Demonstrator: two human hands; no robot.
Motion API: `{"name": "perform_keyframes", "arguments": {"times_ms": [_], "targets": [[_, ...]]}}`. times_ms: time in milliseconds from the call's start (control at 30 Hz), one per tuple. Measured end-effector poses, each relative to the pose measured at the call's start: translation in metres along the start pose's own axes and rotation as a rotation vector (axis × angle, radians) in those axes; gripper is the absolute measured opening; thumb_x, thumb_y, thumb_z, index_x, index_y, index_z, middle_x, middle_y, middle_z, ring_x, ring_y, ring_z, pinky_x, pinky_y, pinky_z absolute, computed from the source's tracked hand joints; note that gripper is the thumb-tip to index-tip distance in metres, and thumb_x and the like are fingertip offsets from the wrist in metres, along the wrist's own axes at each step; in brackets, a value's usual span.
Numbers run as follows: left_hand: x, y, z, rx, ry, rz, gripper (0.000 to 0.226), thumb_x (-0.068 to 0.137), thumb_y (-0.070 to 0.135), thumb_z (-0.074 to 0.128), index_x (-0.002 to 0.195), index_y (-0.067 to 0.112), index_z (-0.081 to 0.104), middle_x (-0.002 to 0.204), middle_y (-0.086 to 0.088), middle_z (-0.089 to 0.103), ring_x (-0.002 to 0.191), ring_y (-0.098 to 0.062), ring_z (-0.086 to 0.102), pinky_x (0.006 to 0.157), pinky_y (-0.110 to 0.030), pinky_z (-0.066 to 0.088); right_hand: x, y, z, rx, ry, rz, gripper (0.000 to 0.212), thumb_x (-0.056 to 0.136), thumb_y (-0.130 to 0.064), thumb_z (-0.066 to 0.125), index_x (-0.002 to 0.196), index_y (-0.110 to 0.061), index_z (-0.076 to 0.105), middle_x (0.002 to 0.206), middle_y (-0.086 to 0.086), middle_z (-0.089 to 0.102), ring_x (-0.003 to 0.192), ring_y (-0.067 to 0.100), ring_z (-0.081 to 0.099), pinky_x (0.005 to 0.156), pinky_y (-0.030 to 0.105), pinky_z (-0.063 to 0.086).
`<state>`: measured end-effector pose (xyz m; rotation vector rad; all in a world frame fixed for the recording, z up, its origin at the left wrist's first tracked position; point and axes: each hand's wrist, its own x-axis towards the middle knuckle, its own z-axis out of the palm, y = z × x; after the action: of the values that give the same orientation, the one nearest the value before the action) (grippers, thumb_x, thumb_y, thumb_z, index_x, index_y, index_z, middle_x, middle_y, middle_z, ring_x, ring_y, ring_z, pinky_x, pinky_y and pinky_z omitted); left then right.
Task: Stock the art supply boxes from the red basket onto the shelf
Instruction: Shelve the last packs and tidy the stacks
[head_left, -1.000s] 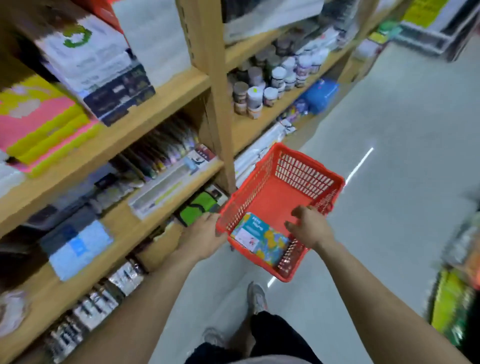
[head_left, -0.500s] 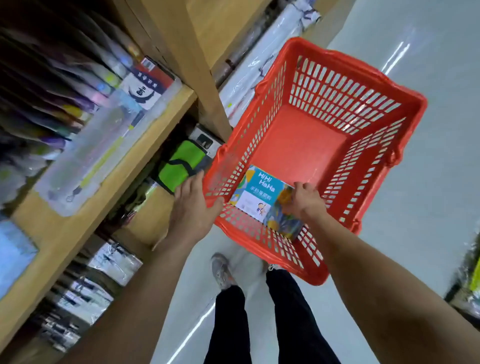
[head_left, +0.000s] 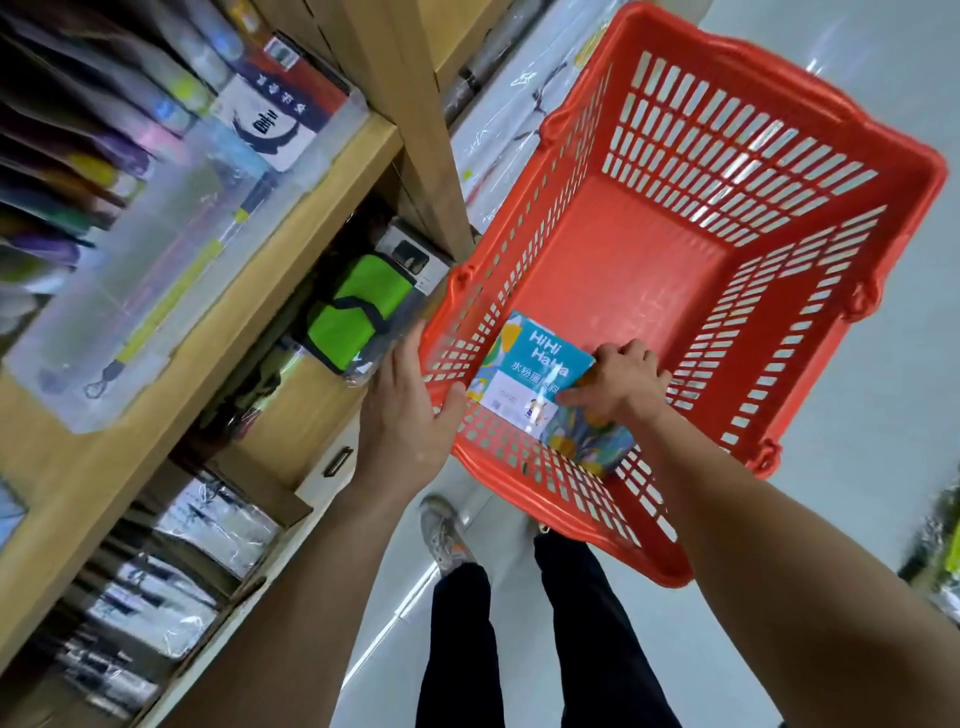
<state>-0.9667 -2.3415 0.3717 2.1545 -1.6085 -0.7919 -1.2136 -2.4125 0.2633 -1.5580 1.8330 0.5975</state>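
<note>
One art supply box (head_left: 540, 379) is contained in the red basket (head_left: 675, 270), gripped by the closed right hand (head_left: 618, 389); the basket corner is clasped by the left hand (head_left: 410, 410).

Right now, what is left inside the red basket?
One blue art supply box lies in the red basket, in the near corner, with the right hand gripping it. The rest of the floor looks bare. The hand covers part of the box.

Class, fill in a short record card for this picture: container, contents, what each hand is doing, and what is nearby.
container: red basket, held off the floor
contents: one blue art supply box, at the near end
left hand: gripping the basket's near corner
right hand: inside the basket, fingers on the box
nearby: wooden shelf on the left, green pouch underneath
</note>
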Motion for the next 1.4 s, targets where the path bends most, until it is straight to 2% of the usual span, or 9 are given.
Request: {"name": "perform_keyframes", "arguments": {"times_ms": [133, 333, 567, 667, 800, 1000, 1167, 1233, 1400], "targets": [[0.0, -0.001, 0.001, -0.007, -0.009, -0.024, 0.073, 0.083, 0.048, 0.054, 0.147, 0.023, 0.03, 0.138, -0.006, 0.05, 0.123, -0.017, 0.045, 0.098, -0.033, 0.036, -0.01, -0.001, -0.01, 0.073, -0.05, -0.156, 0.073, 0.063, -0.069, 0.074, 0.117, -0.024, 0.054, 0.113, 0.007, 0.071, 0.103, 0.03, 0.068, 0.078, 0.037, 0.051], [0.003, 0.008, -0.015, -0.04, -0.161, -0.088, 0.077, 0.089, 0.044, 0.06, 0.152, 0.025, 0.021, 0.144, -0.007, 0.043, 0.128, -0.023, 0.047, 0.103, -0.046, 0.044, -0.068, -0.017, -0.039, 0.03, 0.25, -0.248, 0.049, 0.075, -0.062, 0.067, 0.107, -0.031, 0.047, 0.089, 0.001, 0.074, 0.083, 0.029, 0.073, 0.058, 0.032, 0.043], [-0.019, 0.053, -0.075, -0.048, -0.132, -0.072, 0.07, 0.091, 0.045, 0.061, 0.151, 0.022, 0.033, 0.14, -0.002, 0.047, 0.125, -0.019, 0.049, 0.1, -0.037, 0.045, -0.174, 0.009, -0.128, 0.34, 0.447, -0.221, 0.049, 0.072, -0.064, 0.071, 0.1, -0.032, 0.046, 0.087, 0.001, 0.075, 0.083, 0.033, 0.071, 0.058, 0.037, 0.051], [-0.05, 0.086, -0.116, -0.121, -0.107, -0.069, 0.07, 0.087, 0.055, 0.055, 0.147, 0.024, 0.04, 0.137, 0.003, 0.05, 0.124, -0.016, 0.049, 0.1, -0.044, 0.047, -0.226, 0.01, -0.174, 0.546, 0.443, -0.291, 0.05, 0.066, -0.062, 0.077, 0.098, -0.032, 0.053, 0.086, -0.009, 0.075, 0.082, 0.023, 0.072, 0.064, 0.04, 0.055], [-0.109, 0.126, -0.166, -0.202, -0.059, -0.062, 0.075, 0.083, 0.067, 0.051, 0.147, 0.029, 0.038, 0.144, 0.01, 0.046, 0.132, -0.009, 0.042, 0.107, -0.036, 0.04, -0.291, -0.017, -0.228, 0.724, 0.348, -0.533, 0.046, 0.06, -0.055, 0.083, 0.093, -0.03, 0.063, 0.083, -0.017, 0.074, 0.073, 0.003, 0.07, 0.067, 0.041, 0.057], [-0.198, 0.138, -0.247, -0.62, 0.231, -0.126, 0.059, 0.082, 0.069, 0.061, 0.135, 0.052, 0.04, 0.135, 0.025, 0.059, 0.123, -0.005, 0.058, 0.099, -0.042, 0.05, -0.383, -0.11, -0.272, 0.789, 0.131, -0.956, 0.043, 0.058, -0.043, 0.086, 0.096, -0.039, 0.068, 0.09, -0.018, 0.077, 0.077, -0.001, 0.072, 0.065, 0.019, 0.055], [-0.27, 0.121, -0.311, -0.766, 0.624, -0.112, 0.045, 0.088, 0.047, 0.066, 0.131, 0.044, 0.051, 0.128, 0.017, 0.066, 0.118, -0.007, 0.063, 0.094, -0.039, 0.054, -0.458, -0.195, -0.261, 0.748, -0.028, -1.148, 0.044, 0.062, -0.042, 0.088, 0.099, -0.027, 0.07, 0.094, -0.017, 0.077, 0.084, 0.002, 0.072, 0.069, 0.023, 0.058], [-0.298, 0.104, -0.327, -0.785, 0.782, -0.133, 0.043, 0.089, 0.044, 0.064, 0.13, 0.039, 0.053, 0.124, 0.017, 0.069, 0.114, -0.007, 0.065, 0.092, -0.04, 0.055, -0.489, -0.227, -0.243, 0.73, -0.073, -1.205, 0.039, 0.067, -0.038, 0.088, 0.098, -0.026, 0.068, 0.092, -0.026, 0.074, 0.08, -0.005, 0.069, 0.064, 0.014, 0.053], [-0.348, 0.058, -0.37, -0.813, 1.005, -0.194, 0.038, 0.094, 0.032, 0.055, 0.119, 0.061, 0.053, 0.116, 0.029, 0.068, 0.102, 0.007, 0.066, 0.074, -0.009, 0.051, -0.555, -0.3, -0.192, 0.677, -0.215, -1.241, 0.033, 0.077, -0.041, 0.081, 0.104, -0.035, 0.063, 0.094, -0.025, 0.074, 0.084, -0.011, 0.068, 0.066, 0.013, 0.052]]}}
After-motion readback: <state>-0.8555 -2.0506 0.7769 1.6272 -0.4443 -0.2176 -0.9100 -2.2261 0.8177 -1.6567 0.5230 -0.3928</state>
